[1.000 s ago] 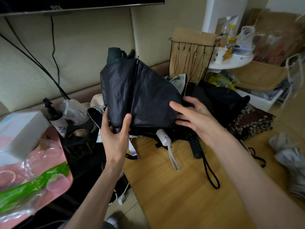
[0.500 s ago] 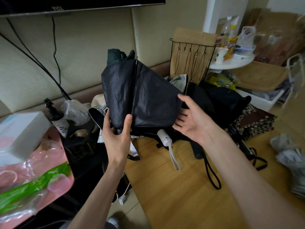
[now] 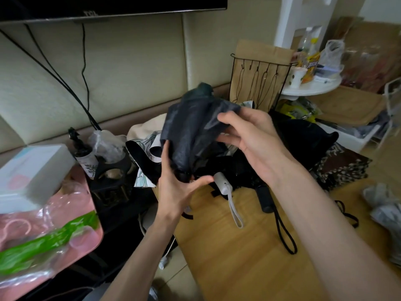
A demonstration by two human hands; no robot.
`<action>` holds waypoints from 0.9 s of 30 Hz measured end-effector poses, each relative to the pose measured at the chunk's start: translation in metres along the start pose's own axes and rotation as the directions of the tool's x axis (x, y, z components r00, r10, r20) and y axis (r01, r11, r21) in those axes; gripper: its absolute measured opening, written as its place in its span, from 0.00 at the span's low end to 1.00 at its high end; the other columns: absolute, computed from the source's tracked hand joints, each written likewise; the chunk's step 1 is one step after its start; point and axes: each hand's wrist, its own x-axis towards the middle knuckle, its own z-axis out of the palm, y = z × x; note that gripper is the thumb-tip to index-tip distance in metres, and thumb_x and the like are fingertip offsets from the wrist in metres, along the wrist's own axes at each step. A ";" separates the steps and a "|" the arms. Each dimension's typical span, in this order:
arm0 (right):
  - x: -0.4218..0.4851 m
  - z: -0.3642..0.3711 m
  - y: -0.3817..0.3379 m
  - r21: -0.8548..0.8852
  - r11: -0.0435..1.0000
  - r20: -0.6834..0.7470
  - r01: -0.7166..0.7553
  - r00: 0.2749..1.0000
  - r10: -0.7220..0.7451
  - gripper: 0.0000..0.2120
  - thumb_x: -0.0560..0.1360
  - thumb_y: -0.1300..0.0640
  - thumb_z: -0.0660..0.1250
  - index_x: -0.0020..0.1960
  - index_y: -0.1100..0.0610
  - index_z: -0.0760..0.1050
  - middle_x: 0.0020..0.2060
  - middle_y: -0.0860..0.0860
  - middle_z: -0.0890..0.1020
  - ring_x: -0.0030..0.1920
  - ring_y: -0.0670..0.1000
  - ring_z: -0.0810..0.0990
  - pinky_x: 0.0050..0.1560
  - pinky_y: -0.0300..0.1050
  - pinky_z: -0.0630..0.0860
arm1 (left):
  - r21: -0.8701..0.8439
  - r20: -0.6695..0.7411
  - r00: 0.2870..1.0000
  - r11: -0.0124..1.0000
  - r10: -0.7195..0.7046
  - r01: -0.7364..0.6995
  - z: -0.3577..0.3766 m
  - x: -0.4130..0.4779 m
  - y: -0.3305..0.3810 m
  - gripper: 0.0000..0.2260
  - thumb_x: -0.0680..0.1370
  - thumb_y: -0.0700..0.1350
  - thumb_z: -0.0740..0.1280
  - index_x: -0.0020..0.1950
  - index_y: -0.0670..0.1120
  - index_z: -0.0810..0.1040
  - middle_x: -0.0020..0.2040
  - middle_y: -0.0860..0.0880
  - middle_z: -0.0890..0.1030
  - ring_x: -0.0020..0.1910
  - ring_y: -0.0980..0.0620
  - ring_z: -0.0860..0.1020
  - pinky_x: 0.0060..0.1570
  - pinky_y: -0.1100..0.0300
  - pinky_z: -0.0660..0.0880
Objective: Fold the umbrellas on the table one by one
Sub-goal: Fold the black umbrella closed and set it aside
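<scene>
Umbrella (image 3: 191,131), black and half gathered, is held up at the frame's centre above the wooden table (image 3: 249,257). Left hand (image 3: 178,187) grips its lower end; right hand (image 3: 253,140) pinches the upper canopy fabric, remaining fingers spread. More umbrellas lie behind.

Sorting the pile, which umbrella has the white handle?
The one lying behind the left hand: its white handle has a grey strap; the neighbour's handle is black.
</scene>
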 end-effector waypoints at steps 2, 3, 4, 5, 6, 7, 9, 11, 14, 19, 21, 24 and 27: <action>0.006 0.019 -0.003 -0.029 1.000 0.037 -0.008 0.999 0.009 0.10 0.82 0.64 0.69 0.61 0.64 0.82 0.56 0.58 0.87 0.57 0.55 0.87 0.54 0.47 0.85 | 0.021 -0.011 1.000 1.000 0.016 -0.015 0.005 -0.005 0.004 0.52 0.67 0.61 0.80 0.85 0.53 0.58 0.66 0.77 0.72 0.65 0.76 0.72 0.65 0.74 0.71; 0.010 0.028 -0.004 -0.046 0.999 0.076 -0.022 0.997 0.025 0.11 0.82 0.62 0.69 0.63 0.64 0.82 0.57 0.59 0.87 0.57 0.54 0.88 0.57 0.46 0.85 | 0.030 -0.023 1.000 0.999 0.020 -0.019 0.006 -0.008 0.004 0.45 0.71 0.61 0.78 0.83 0.54 0.61 0.66 0.73 0.76 0.66 0.72 0.75 0.66 0.69 0.74; 0.014 0.034 -0.003 -0.081 0.996 0.128 -0.034 0.991 0.045 0.13 0.83 0.60 0.70 0.65 0.64 0.81 0.59 0.57 0.86 0.58 0.52 0.87 0.60 0.45 0.83 | 0.043 -0.040 0.999 0.999 0.027 -0.026 0.009 -0.010 0.004 0.39 0.75 0.61 0.75 0.82 0.53 0.63 0.62 0.70 0.80 0.63 0.67 0.79 0.64 0.64 0.77; 0.017 0.037 -0.002 -0.138 0.990 0.179 -0.033 0.982 0.058 0.15 0.83 0.57 0.70 0.68 0.61 0.80 0.61 0.55 0.86 0.60 0.49 0.86 0.64 0.44 0.81 | 0.059 -0.060 0.998 0.998 0.027 -0.024 0.010 -0.011 0.004 0.35 0.77 0.61 0.72 0.81 0.52 0.64 0.58 0.68 0.82 0.58 0.63 0.82 0.61 0.59 0.80; 0.021 0.039 0.001 -0.214 0.977 0.213 -0.001 0.976 0.048 0.16 0.82 0.57 0.70 0.69 0.58 0.80 0.64 0.52 0.85 0.63 0.46 0.84 0.67 0.43 0.79 | 0.064 -0.070 0.997 0.998 0.027 -0.023 0.012 -0.013 0.005 0.34 0.79 0.61 0.71 0.80 0.52 0.64 0.56 0.65 0.83 0.54 0.59 0.84 0.58 0.55 0.81; 0.024 0.038 0.003 -0.283 0.957 0.228 0.056 0.974 0.010 0.16 0.82 0.58 0.71 0.70 0.56 0.80 0.65 0.50 0.84 0.65 0.43 0.82 0.70 0.42 0.77 | 0.060 -0.076 0.997 0.998 0.022 -0.018 0.012 -0.013 0.004 0.35 0.79 0.63 0.70 0.81 0.53 0.62 0.56 0.60 0.84 0.52 0.55 0.84 0.56 0.51 0.82; 0.029 0.033 0.007 -0.370 0.907 0.227 0.201 0.966 -0.121 0.17 0.81 0.66 0.69 0.68 0.56 0.81 0.64 0.48 0.84 0.65 0.41 0.82 0.70 0.39 0.76 | 0.021 -0.083 0.997 1.000 0.003 -0.001 0.012 -0.014 0.001 0.39 0.77 0.70 0.68 0.82 0.58 0.57 0.58 0.51 0.85 0.54 0.49 0.85 0.57 0.44 0.83; 0.031 0.023 0.011 -0.455 0.810 0.266 0.370 0.925 -0.273 0.17 0.79 0.71 0.68 0.64 0.58 0.83 0.60 0.48 0.86 0.63 0.41 0.83 0.67 0.37 0.76 | -0.002 -0.106 0.994 1.000 -0.028 0.028 0.011 -0.014 0.000 0.40 0.75 0.73 0.67 0.81 0.66 0.51 0.60 0.43 0.85 0.57 0.44 0.85 0.58 0.39 0.82; 0.041 0.009 0.018 -0.720 0.443 0.391 0.534 0.840 -0.377 0.13 0.77 0.62 0.75 0.59 0.50 0.86 0.59 0.42 0.85 0.68 0.42 0.77 0.74 0.43 0.69 | -0.021 -0.117 0.993 1.000 0.014 -0.017 0.012 -0.013 0.006 0.43 0.79 0.67 0.68 0.83 0.68 0.41 0.61 0.37 0.83 0.54 0.41 0.85 0.57 0.44 0.83; 0.049 0.014 0.036 -0.814 -0.033 0.567 0.581 0.779 -0.269 0.09 0.81 0.51 0.70 0.60 0.46 0.85 0.68 0.46 0.81 0.79 0.50 0.65 0.80 0.62 0.50 | 0.085 -0.066 0.987 0.986 0.150 -0.144 0.011 -0.017 0.013 0.30 0.86 0.52 0.63 0.85 0.61 0.52 0.54 0.64 0.85 0.23 0.58 0.73 0.31 0.63 0.74; 0.048 0.015 0.041 -0.792 0.038 0.560 0.610 0.749 -0.354 0.12 0.82 0.51 0.68 0.64 0.47 0.84 0.76 0.50 0.74 0.83 0.50 0.58 0.82 0.62 0.48 | 0.052 -0.061 0.996 0.997 0.057 -0.054 0.009 -0.016 0.008 0.26 0.86 0.55 0.60 0.84 0.61 0.58 0.35 0.52 0.82 0.24 0.60 0.73 0.31 0.60 0.73; 0.041 -0.001 0.037 -0.767 0.389 0.188 0.510 0.759 -0.624 0.16 0.80 0.59 0.68 0.67 0.52 0.81 0.73 0.52 0.74 0.76 0.40 0.66 0.81 0.49 0.60 | -0.082 -0.076 0.997 0.996 -0.030 0.023 0.005 -0.012 0.010 0.25 0.87 0.55 0.60 0.84 0.59 0.61 0.30 0.51 0.73 0.26 0.54 0.69 0.29 0.58 0.70; 0.034 -0.031 0.028 -0.570 0.780 -0.118 0.258 0.914 -0.388 0.20 0.79 0.61 0.68 0.69 0.50 0.77 0.66 0.49 0.78 0.66 0.37 0.75 0.74 0.44 0.71 | -0.282 -0.036 0.989 0.951 -0.141 0.125 -0.003 -0.006 0.016 0.21 0.88 0.50 0.58 0.82 0.57 0.65 0.34 0.48 0.79 0.25 0.53 0.72 0.23 0.61 0.69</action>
